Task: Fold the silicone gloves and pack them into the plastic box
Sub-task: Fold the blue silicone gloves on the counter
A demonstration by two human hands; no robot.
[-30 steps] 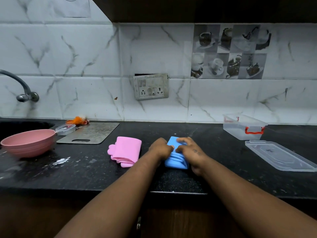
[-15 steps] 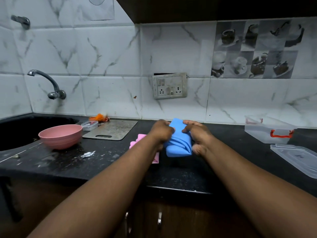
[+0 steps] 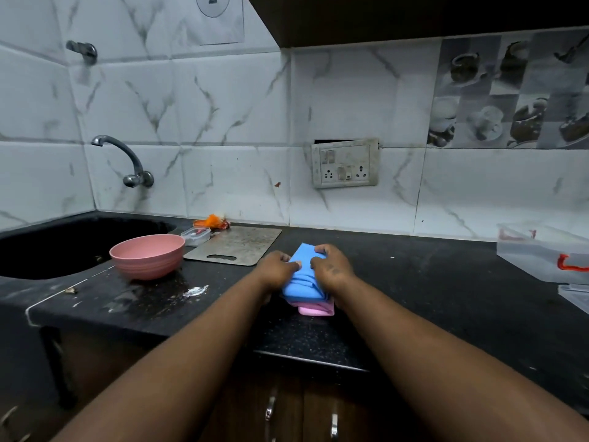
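A folded blue silicone glove (image 3: 301, 280) lies on top of a folded pink silicone glove (image 3: 314, 309) on the black counter. Only the pink glove's near edge shows under the blue one. My left hand (image 3: 277, 269) grips the blue glove's left side with curled fingers. My right hand (image 3: 331, 267) grips its right side, fingers curled over the far edge. The clear plastic box (image 3: 541, 253) with an orange-red latch stands open at the far right, well away from both hands.
The box's clear lid (image 3: 575, 296) lies at the right edge. A pink bowl (image 3: 148, 255) sits left by the dark sink (image 3: 63, 247). A grey cutting board (image 3: 234, 245), a small clear container (image 3: 196, 236) and orange scraps (image 3: 212, 221) are behind. Tap (image 3: 127, 161) on the wall.
Both hands lifted the folded blue glove, carried it left and set it down on top of the pink glove. The view shifted left.
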